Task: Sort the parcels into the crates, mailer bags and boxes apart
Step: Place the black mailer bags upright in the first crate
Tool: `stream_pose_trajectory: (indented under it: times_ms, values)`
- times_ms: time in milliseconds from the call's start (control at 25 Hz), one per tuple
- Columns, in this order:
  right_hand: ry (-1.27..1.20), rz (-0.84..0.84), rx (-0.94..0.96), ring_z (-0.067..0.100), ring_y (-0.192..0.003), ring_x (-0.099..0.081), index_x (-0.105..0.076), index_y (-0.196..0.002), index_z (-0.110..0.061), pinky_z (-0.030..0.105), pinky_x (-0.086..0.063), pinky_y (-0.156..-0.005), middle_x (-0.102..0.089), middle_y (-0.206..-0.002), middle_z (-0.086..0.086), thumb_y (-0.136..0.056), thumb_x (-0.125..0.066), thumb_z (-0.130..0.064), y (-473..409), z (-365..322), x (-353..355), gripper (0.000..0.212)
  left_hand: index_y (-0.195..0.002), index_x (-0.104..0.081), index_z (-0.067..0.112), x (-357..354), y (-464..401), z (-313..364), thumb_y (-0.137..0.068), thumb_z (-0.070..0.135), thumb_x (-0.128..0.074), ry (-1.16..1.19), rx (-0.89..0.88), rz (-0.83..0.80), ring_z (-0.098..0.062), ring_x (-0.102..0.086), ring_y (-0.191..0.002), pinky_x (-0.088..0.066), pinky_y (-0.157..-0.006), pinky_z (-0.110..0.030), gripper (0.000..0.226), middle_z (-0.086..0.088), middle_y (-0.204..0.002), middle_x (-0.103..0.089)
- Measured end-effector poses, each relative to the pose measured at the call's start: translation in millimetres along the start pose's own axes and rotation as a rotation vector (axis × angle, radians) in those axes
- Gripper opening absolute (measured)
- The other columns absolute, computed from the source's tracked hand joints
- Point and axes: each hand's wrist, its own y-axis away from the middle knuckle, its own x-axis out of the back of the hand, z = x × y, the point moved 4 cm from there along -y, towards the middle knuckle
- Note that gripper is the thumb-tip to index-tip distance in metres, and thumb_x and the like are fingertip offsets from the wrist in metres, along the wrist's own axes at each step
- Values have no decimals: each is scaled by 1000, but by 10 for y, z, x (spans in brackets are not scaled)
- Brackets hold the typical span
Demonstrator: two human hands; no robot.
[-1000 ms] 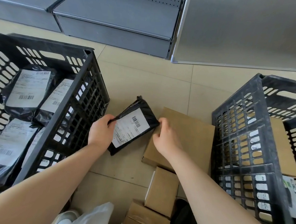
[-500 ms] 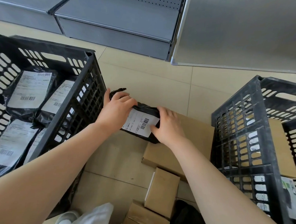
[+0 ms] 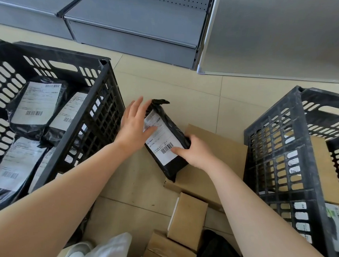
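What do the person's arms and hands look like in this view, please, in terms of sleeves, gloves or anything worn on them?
Both forearms are bare as far as the frame shows: no sleeves, and nothing visible at the wrists. The left hand and the right hand are ungloved, and no rings show on the fingers in view. Whether sleeves start higher up cannot be told.
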Motion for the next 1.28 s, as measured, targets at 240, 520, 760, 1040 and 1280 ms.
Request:
stream_pose_trajectory:
  times_ms: [240,520,760,1040,1280]
  values:
    - [-503,-20,-141,12,-100,-66,-61,-128,-17,30,-53,-88,-70,-116,-3,-89,-72,-46,2,60,-147,50,-156,-6,27,-284,260,-169,-86,49,-67,542,593,-121,-21,-27,-146,-24,-118,-42,95,0,-161,-22]
    - [-828,-34,-189,18,-96,-72,-67,-103,-27,42,-61,-88,-76,-103,-2,-95,-65,-46,43,-225,-316,21,-132,-53,33,-198,342,-18,-90,39,-68,942,665,-204,-15,-68,-104,-59,-84,-40,46,7,-121,-68]
    - [-852,-30,-130,19,-99,-73,-62,-121,-24,38,-63,-80,-74,-113,1,-92,-62,-58,92,-612,-315,44,-125,-59,30,324,252,103,-92,32,-65,911,569,-34,-15,-70,-101,-60,-83,-41,34,5,-116,-70]
    - [-1046,-103,-19,24,-93,-66,-58,-133,-21,44,-59,-90,-69,-112,9,-100,-28,-68,144,-1207,-429,65,-134,-54,27,1356,181,248,-99,28,-56,954,470,176,-12,-70,-99,-60,-80,-33,36,6,-115,-69]
    - [-572,-183,128,20,-92,-61,-35,-149,-16,45,-57,-93,-58,-102,-1,-97,-50,-58,242,-1740,-856,68,-117,-64,31,2056,416,-224,-98,27,-55,934,505,367,-10,-71,-100,-59,-81,-36,21,8,-110,-73]
